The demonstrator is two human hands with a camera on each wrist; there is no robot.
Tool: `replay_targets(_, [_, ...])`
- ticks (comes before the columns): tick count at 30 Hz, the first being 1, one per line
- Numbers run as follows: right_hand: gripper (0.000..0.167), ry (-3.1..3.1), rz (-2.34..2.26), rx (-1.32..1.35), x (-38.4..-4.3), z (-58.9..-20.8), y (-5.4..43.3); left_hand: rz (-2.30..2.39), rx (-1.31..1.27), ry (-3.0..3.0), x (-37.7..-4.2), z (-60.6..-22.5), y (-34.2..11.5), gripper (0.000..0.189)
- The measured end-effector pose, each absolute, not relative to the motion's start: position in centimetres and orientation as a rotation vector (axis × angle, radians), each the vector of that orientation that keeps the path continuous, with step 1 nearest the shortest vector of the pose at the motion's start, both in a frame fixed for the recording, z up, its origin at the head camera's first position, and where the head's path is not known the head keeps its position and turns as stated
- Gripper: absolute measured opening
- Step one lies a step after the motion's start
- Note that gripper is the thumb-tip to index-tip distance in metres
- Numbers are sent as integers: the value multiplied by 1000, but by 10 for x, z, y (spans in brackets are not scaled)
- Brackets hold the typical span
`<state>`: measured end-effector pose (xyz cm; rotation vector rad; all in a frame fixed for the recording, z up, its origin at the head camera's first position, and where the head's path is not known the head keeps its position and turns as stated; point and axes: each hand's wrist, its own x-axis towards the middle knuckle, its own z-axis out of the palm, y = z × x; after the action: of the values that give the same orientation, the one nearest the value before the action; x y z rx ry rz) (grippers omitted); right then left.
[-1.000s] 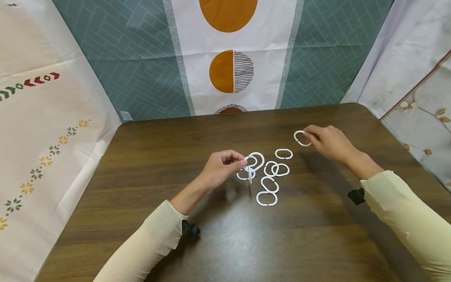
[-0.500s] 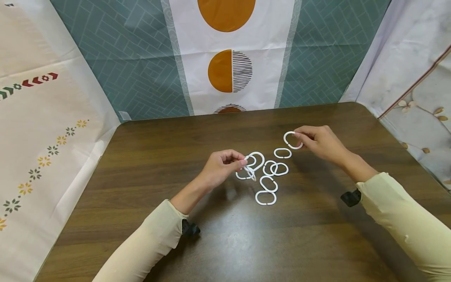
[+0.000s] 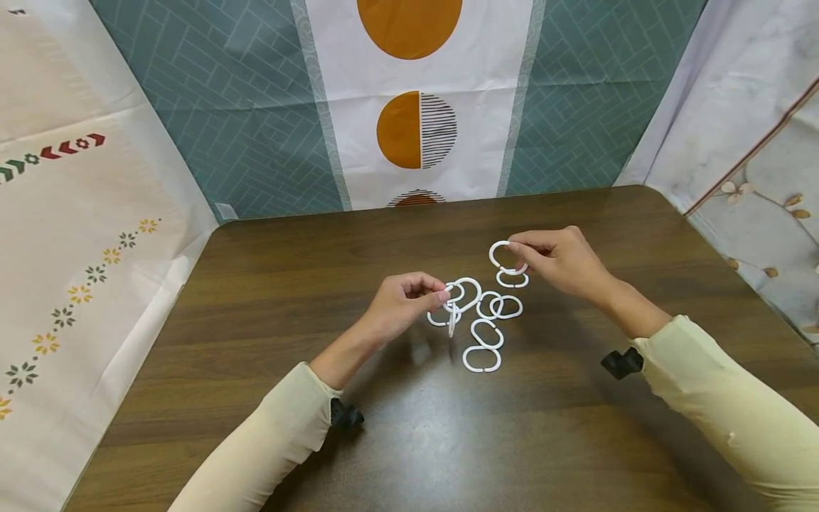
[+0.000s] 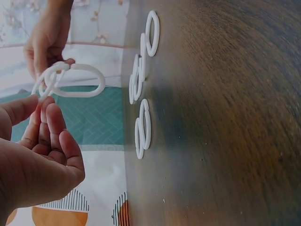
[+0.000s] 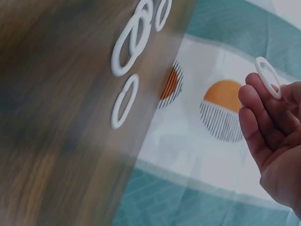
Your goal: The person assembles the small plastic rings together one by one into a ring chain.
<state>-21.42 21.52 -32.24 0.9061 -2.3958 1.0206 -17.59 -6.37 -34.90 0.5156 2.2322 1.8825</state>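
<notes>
My left hand [image 3: 402,304] pinches white oval plastic chain links [image 4: 81,94] between thumb and fingertips, above the table. One link stretches out to the right of the fingertips and another hangs edge-on below them. Farther back on the right, my right hand [image 3: 561,262] pinches a single white link [image 5: 260,71], with a gap in its side, by thumb and forefinger. In the head view this link overlaps a loose link [image 3: 512,286] on the table. The other fingers of my right hand are loosely curled.
More white links lie on the brown wooden table [image 3: 409,441], between and in front of the hands. Among them are an overlapping pair, a tilted link [image 3: 475,334] and the nearest link [image 3: 465,361]. Patterned cloths [image 3: 269,128] hang behind and at both sides.
My right hand has moved left with its link, toward the left hand and over the loose link. My left hand stays in place, while the link hanging from it swings and turns.
</notes>
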Motion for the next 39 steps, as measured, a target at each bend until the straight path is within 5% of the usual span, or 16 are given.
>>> replay_targets(20, [8, -2249, 937, 1054, -193, -306, 153, 1882, 508, 2228, -178, -351, -62, 15])
replay_targets(39, [4, -2310, 693, 1033, -187, -319, 143, 1928, 391, 2293, -177, -347, -62, 13])
